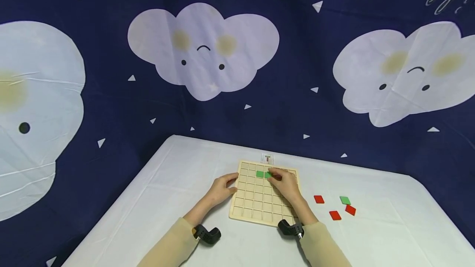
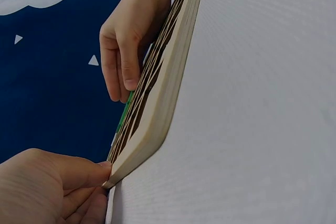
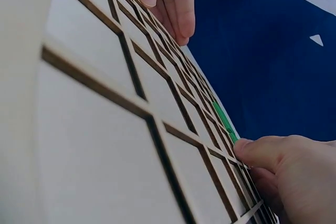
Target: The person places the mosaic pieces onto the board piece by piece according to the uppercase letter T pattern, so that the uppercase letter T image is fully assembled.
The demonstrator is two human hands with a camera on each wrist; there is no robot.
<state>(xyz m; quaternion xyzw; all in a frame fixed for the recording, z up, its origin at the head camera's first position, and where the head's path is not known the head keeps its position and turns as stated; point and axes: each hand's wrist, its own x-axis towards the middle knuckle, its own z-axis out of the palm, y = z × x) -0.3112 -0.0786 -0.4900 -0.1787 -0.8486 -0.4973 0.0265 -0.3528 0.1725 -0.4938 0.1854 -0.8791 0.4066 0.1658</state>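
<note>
A light wooden grid board [image 1: 248, 202] lies on the white table. One green square tile [image 1: 259, 174] sits in a cell near its far side. Just right of that tile, my right hand [image 1: 285, 182] pinches a second green tile [image 1: 267, 175] between thumb and fingers, at the board's surface. The right wrist view shows the thumb [image 3: 262, 151] against the green strip of tile; the other fingertips are partly hidden. My left hand [image 1: 220, 188] rests against the board's left edge, thumb and fingers spread apart along it. In the left wrist view its thumb [image 2: 86, 171] touches the corner.
Right of the board lie red tiles [image 1: 318, 199], [image 1: 335, 215], a red tile [image 1: 350, 210] and a green tile [image 1: 345, 200]. A small printed grid card [image 1: 267, 159] lies beyond the far edge. A dark blue cloud-print curtain [image 1: 237, 122] hangs behind the table [image 1: 178, 176].
</note>
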